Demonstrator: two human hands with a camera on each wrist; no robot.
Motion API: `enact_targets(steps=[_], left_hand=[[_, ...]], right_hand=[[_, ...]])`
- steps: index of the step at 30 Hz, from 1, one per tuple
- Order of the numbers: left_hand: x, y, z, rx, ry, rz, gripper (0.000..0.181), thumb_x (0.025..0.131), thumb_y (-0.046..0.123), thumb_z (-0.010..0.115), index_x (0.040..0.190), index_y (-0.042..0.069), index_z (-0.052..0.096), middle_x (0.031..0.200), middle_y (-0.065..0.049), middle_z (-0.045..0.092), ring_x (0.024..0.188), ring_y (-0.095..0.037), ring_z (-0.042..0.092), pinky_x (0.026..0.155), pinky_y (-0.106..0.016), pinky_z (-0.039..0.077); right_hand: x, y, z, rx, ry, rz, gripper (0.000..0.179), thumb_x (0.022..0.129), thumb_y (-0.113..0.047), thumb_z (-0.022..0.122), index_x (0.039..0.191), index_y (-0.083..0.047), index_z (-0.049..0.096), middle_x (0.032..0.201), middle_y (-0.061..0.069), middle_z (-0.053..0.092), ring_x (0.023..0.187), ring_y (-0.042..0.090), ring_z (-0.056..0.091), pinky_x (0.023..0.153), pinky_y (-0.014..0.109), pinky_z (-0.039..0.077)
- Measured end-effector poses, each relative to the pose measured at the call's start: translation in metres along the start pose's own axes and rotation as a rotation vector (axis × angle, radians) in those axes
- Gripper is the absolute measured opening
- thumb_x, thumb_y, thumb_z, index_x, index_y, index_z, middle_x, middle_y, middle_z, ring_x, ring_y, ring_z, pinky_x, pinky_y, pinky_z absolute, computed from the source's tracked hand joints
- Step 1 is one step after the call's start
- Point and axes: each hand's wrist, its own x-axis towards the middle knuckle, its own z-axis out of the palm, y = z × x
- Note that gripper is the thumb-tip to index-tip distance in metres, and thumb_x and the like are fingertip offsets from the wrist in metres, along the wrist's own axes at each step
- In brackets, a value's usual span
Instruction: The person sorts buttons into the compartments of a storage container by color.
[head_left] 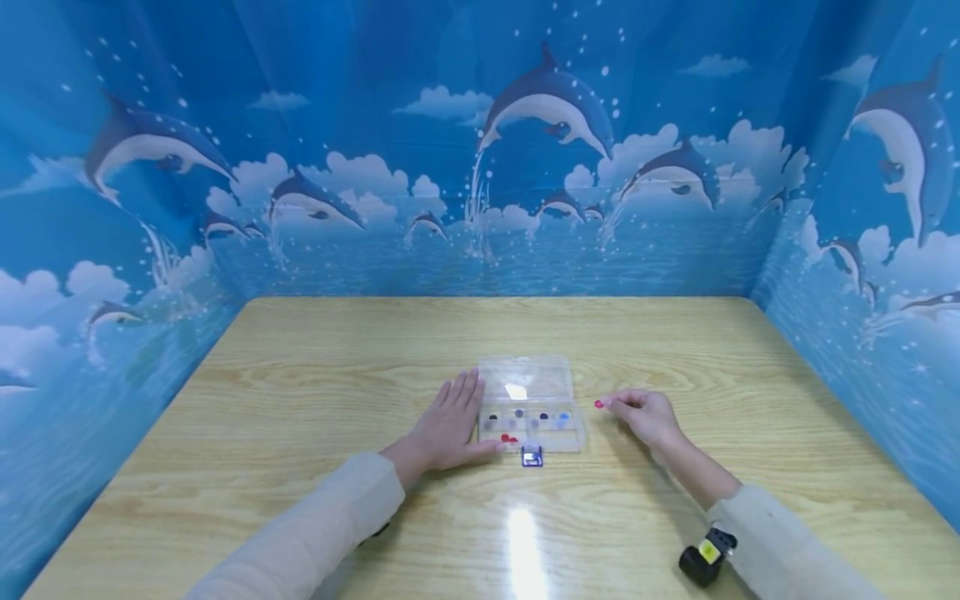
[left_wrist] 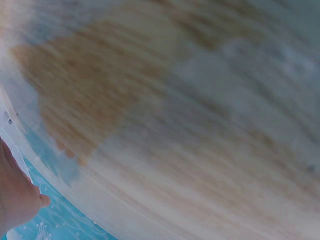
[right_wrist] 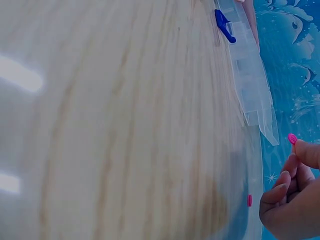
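A clear plastic compartment box (head_left: 564, 443) lies on the table with its lid (head_left: 551, 382) raised at the back. Its back compartments hold dark, grey and blue button-like pieces; red pieces (head_left: 506, 438) lie in the front left one. A blue latch (head_left: 532, 456) sticks out at its front edge. My left hand (head_left: 452, 427) rests flat along the box's left side, fingers straight, thumb at the front corner. To the right of the box, my right hand (head_left: 647, 417) pinches a pink-red button (right_wrist: 292, 138) between thumb and finger, apart from the box.
The wooden table (head_left: 337, 350) meets a blue dolphin-print curtain (head_left: 390, 167) at the back and sides. A black wrist device (head_left: 702, 562) hangs at the right sleeve. One pink spot (right_wrist: 250, 200) shows near the table edge; I cannot tell whether it is a reflection.
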Motion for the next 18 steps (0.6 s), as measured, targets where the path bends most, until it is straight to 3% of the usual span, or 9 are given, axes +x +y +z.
enact_targets(steps=[18], left_hand=[[0.000,0.000,0.002,0.000,-0.002,-0.007,0.098,0.087,0.069,0.036,0.147,-0.002,0.007,0.155,-0.018,-0.001,0.144,-0.032,0.004,0.118,-0.046,0.008]], right_hand=[[-0.009,-0.007,0.013,0.078,-0.059,0.022,0.022,0.086,-0.009,0.059,0.100,0.007,0.064,0.077,-0.010,0.060,0.066,0.005,0.046,0.055,0.017,0.040]])
